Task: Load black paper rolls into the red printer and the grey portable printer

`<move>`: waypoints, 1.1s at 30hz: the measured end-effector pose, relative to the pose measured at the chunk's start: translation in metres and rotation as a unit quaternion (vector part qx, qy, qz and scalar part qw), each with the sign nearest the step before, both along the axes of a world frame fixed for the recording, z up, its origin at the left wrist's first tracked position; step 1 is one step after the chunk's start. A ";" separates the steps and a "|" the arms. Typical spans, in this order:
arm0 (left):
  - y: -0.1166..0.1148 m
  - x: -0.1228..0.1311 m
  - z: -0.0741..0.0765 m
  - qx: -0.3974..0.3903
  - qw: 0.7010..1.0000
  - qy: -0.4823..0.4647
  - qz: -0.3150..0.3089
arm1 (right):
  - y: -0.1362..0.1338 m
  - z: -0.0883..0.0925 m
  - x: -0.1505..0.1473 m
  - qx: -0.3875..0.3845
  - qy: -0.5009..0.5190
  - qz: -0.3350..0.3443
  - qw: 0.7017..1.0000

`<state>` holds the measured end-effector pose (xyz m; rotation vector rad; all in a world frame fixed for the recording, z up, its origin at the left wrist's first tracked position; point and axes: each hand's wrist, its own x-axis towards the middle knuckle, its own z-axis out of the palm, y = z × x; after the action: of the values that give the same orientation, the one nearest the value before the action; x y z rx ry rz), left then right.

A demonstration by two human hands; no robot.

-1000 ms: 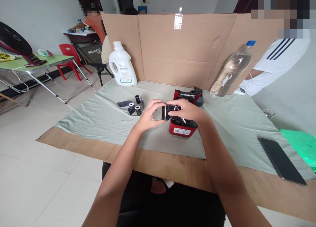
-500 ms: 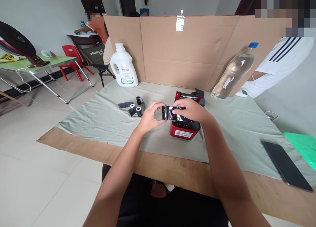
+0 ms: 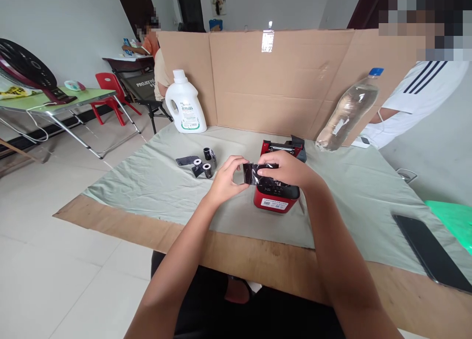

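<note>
Cardboard panel (image 3: 280, 83) stands along the back of the surface (image 3: 258, 253), which has a grey-green cloth (image 3: 350, 211) over it and bare wood at the near edge. Head view, only one. Left hand (image 3: 224, 187): thumb below, fingers above, curved in a C, tips pinching the left end of a shiny black ribbon roll (image 3: 250, 174). Right hand (image 3: 291, 169): thumb pressed on the roll's front, fingers over the top; far fingertips hidden. Roll is held level between both hands, in front of and partly over the red device (image 3: 259, 201); can't tell if they touch. Device sits on the cloth, white label (image 3: 275, 204) facing the wearer, red-and-black part (image 3: 283, 146) showing behind the right hand. Left of the hands: small black rolls (image 3: 207, 170), grouped, with a loose dark strip (image 3: 187, 160). White jug (image 3: 189, 110) upright at back left, near the cardboard. Clear bottle (image 3: 350, 110), blue cap, back right. Dark phone (image 3: 429, 250) near the right edge. Person in white sleeve (image 3: 427, 85) beyond the bottle. Far left: fan (image 3: 27, 68) on a green table (image 3: 90, 94), red chair (image 3: 106, 80) beside it.
</note>
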<state>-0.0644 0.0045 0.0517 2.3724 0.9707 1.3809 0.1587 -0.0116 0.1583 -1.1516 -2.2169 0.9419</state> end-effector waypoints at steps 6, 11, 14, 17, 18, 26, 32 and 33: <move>0.000 0.000 0.001 -0.016 1.000 0.005 -0.005 | -0.003 -0.001 -0.004 0.020 -0.041 -0.003 0.999; -0.003 0.001 0.004 -0.042 0.997 -0.051 -0.042 | -0.001 0.001 0.003 0.003 -0.030 -0.015 0.999; -0.003 0.000 0.004 -0.049 0.995 -0.065 -0.060 | 0.002 -0.001 0.007 -0.003 -0.026 -0.022 0.999; -0.001 0.000 0.001 -0.053 0.992 -0.084 -0.081 | 0.007 -0.005 0.009 -0.018 -0.022 -0.022 0.999; 0.000 0.001 0.000 -0.056 0.990 -0.095 -0.088 | 0.009 -0.007 0.009 -0.021 -0.018 -0.021 0.999; 0.004 0.016 -0.014 -0.143 0.944 -0.267 -0.129 | 0.018 -0.022 0.005 -0.069 0.038 -0.001 0.997; 0.004 0.023 -0.021 -0.204 0.894 -0.355 -0.181 | 0.017 -0.026 -0.006 -0.138 0.155 0.035 0.978; 0.004 0.023 -0.022 -0.204 0.895 -0.353 -0.184 | 0.017 -0.026 -0.008 -0.156 0.169 0.038 0.973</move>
<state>-0.0415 0.0085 0.0301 1.4584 0.4972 1.5154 0.1508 0.0051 0.1320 -0.9511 -1.8944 1.4414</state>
